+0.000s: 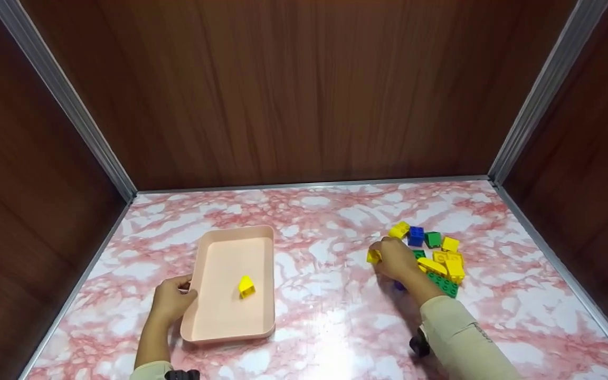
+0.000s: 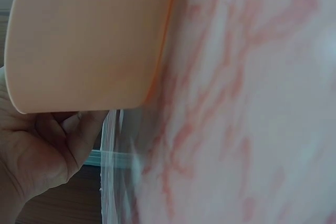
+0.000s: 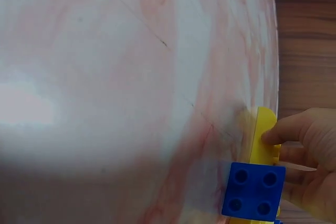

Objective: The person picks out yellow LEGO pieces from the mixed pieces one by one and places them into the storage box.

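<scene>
My left hand (image 1: 171,301) grips the left wall of a shallow peach tray (image 1: 193,311), thumb at the rim. The left wrist view shows the curled fingers (image 2: 86,129) against the tray's outer side. Inside the tray lies one small yellow toy block (image 1: 246,287). Over on the right, my right hand (image 1: 396,258) pinches a yellow building block (image 1: 373,256) beside a loose pile of blocks. In the right wrist view the thumb presses that yellow block (image 3: 262,137), and a blue studded block (image 3: 254,191) appears close by. The hand and forearm cover part of the pile.
The pile holds a blue block (image 1: 416,236), a green block (image 1: 433,239), a green studded plate (image 1: 444,285) and several yellow blocks (image 1: 455,270). Brown wood-look panels (image 1: 314,95) wall in the pink marbled tabletop (image 1: 325,295) at the back and both sides.
</scene>
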The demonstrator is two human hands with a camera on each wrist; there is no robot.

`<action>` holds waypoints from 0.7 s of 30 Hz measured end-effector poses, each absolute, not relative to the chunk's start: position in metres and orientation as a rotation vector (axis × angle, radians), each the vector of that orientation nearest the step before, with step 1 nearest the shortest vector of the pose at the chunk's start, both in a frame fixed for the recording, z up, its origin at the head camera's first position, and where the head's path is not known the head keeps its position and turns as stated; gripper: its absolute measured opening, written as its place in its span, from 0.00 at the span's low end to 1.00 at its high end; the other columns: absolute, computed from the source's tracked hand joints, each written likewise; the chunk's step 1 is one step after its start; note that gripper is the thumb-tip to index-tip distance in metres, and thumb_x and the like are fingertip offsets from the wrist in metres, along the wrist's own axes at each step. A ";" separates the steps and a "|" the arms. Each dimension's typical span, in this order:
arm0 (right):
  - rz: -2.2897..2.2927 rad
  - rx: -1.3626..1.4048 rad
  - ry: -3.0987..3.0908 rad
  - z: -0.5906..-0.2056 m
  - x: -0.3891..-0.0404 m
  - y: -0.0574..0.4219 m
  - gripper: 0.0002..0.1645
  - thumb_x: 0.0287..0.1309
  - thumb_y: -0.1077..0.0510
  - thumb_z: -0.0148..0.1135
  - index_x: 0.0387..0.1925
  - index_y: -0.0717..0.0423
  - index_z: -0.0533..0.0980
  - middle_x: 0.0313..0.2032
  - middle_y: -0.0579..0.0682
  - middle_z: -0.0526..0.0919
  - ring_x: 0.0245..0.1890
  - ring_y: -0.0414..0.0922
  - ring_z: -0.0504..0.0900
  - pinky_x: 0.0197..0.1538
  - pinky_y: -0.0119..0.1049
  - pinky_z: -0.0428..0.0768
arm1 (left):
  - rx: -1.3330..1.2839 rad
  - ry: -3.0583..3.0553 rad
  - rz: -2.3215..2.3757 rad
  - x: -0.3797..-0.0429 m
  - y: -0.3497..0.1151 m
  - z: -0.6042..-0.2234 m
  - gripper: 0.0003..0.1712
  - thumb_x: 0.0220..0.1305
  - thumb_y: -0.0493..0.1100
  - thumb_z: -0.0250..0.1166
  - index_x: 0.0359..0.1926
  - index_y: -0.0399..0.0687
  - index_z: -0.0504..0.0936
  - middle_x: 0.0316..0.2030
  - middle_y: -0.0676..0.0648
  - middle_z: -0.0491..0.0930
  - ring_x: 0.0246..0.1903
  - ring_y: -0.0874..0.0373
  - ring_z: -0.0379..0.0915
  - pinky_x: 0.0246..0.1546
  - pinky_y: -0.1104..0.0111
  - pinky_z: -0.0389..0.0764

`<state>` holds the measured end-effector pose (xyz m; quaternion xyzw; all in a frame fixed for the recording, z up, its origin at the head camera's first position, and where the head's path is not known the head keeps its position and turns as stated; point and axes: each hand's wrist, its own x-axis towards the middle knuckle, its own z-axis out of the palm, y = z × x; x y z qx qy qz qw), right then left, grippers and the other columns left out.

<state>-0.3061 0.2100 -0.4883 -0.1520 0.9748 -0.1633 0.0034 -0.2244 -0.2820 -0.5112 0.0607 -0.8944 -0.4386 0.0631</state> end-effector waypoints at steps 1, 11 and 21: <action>-0.507 -0.472 3.052 -0.488 -0.306 0.210 0.16 0.48 0.65 0.71 0.43 0.59 0.83 0.35 0.53 0.79 0.34 0.49 0.77 0.47 0.47 0.80 | 0.182 -2.703 -1.328 -0.224 -0.282 -0.511 0.24 0.54 0.29 0.58 0.54 0.26 0.79 0.36 0.37 0.84 0.38 0.45 0.82 0.32 0.62 0.84; -0.438 -0.524 3.063 -0.485 -0.306 0.206 0.18 0.48 0.63 0.72 0.44 0.59 0.83 0.36 0.53 0.79 0.36 0.50 0.78 0.48 0.48 0.80 | 0.172 -2.679 -1.316 -0.225 -0.282 -0.515 0.24 0.53 0.29 0.59 0.53 0.27 0.80 0.35 0.37 0.84 0.37 0.46 0.83 0.32 0.62 0.84; -0.437 -0.673 3.171 -0.474 -0.293 0.189 0.16 0.51 0.51 0.74 0.38 0.57 0.84 0.29 0.48 0.77 0.30 0.47 0.75 0.35 0.43 0.80 | 0.198 -2.734 -1.359 -0.225 -0.285 -0.513 0.25 0.56 0.30 0.59 0.57 0.26 0.76 0.40 0.35 0.83 0.41 0.43 0.82 0.35 0.61 0.85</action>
